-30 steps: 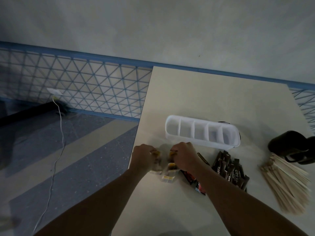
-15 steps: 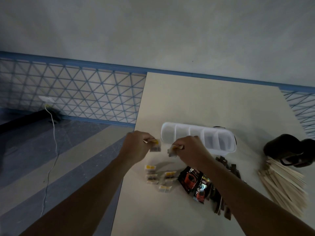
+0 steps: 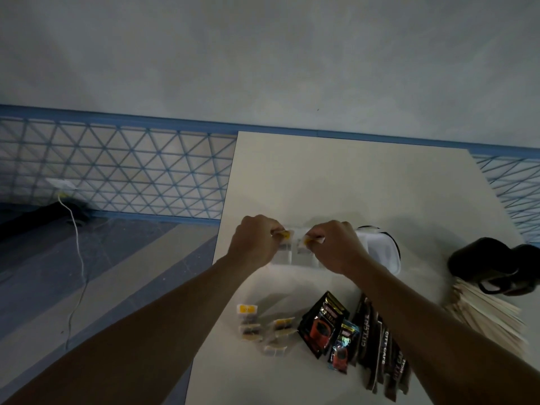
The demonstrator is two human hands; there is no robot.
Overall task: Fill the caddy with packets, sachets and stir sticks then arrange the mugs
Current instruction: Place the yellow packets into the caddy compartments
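At frame centre, the left hand [image 3: 254, 244] and right hand [image 3: 336, 248] each pinch a small yellow-tagged sachet [image 3: 284, 238], hiding most of the white plastic caddy [image 3: 382, 252]; black mugs [image 3: 479, 258] sit at right.

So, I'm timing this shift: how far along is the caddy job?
Early. Done: nothing visible; the caddy's exposed right end looks empty. In hand: the left hand and right hand each pinch a tea sachet over the caddy. Left: loose sachets, coffee packets and stir sticks lie on the table; the black mugs sit unarranged.
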